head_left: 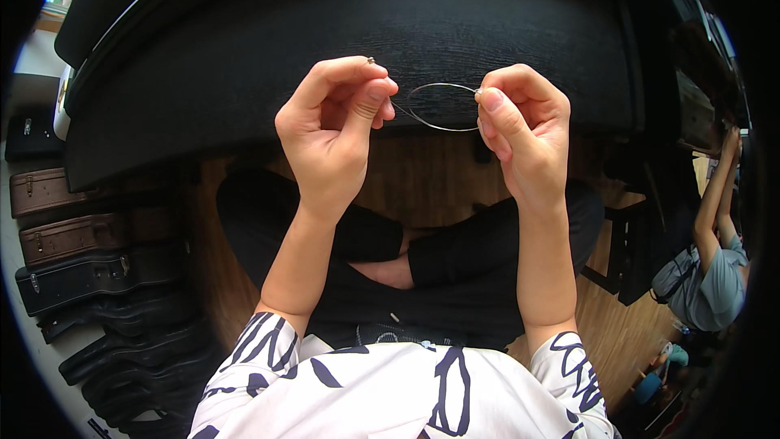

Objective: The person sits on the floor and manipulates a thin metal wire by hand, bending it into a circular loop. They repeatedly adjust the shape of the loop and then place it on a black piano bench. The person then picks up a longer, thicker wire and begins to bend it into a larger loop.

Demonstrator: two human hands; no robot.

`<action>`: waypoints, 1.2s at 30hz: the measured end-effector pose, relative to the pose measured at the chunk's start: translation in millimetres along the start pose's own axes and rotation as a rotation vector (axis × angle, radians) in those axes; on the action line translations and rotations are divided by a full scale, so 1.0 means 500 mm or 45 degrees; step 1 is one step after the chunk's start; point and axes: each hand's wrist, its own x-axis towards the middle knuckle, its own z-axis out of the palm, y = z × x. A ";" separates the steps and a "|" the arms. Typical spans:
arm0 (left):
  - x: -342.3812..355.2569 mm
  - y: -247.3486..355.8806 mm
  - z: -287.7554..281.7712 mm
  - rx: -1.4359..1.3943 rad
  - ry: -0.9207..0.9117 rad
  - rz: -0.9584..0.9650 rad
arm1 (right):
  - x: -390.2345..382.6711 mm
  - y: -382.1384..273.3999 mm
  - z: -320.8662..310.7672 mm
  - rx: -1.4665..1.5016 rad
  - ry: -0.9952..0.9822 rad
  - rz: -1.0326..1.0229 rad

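Set apart, the left hand (329, 130) and right hand (530, 126) each pinch a looped metal wire (439, 84), which could spring free should either fingertip grip slacken.

A: Item one, your wire loop (447, 128)?
B: Partly hidden: one stretch inside the fingers of your right hand (528, 126), 2 o'clock. Metal bit (371, 60) at your left hand (329, 134), 12 o'clock: too small for you to identify.
A: Remainder?
B: Co-worker (719, 284), 3 o'clock: blurred, trimmed by the dark rim. Teal object (648, 389), 4 o'clock: kind unclear. Your patterned shirt (357, 406), 6 o'clock: cut off below. Dark cases (134, 358), 8 o'clock: outlines merged, count uncertain.
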 end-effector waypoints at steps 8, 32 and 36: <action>0.005 0.002 0.002 0.106 -0.023 0.140 | 0.000 0.002 0.001 0.007 0.011 -0.007; 0.003 0.052 -0.002 0.211 -0.296 -0.456 | -0.004 0.003 0.008 -0.307 -0.217 -0.263; 0.002 0.047 -0.008 -0.225 -0.375 -0.667 | 0.001 -0.001 -0.004 -0.288 -0.268 -0.282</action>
